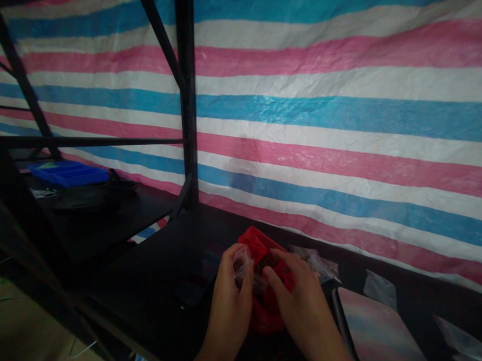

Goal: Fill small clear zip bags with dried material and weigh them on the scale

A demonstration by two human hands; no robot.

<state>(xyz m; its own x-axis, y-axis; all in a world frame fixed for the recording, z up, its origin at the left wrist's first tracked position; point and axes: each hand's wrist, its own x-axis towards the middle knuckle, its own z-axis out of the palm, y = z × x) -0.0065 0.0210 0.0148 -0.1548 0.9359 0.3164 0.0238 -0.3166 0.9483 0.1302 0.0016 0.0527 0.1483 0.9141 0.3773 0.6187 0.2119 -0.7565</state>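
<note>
Pinches a small clear bag (241,256) in the left hand (231,289), with thumb and fingers curled close around the plastic, above the left side of a red bin (252,237) on the dark counter (149,281). Holds the right hand (300,285) half bent over the right side of the same bin, with a gap between thumb and forefinger; cannot tell about a grip on anything small, with the other fingers mostly hidden. Looks down between both hands at small dark pieces (263,264) inside the bin, too blurred to name.

Just beyond the right hand, shows a cluster of clear bags (321,264), with dim contents. Farther right, shows a flat clear bag (381,290) and, near the lower corner, a thin bag (463,339). Beside the right forearm, shows a flat panel (380,325) with a black edge, catching pinkish bands.

Out to the left, past a black metal post (188,98), shows another counter (147,205) bearing a blue tray (70,175). Behind everything, shows a sheet (321,112) striped in blue, white and pink
</note>
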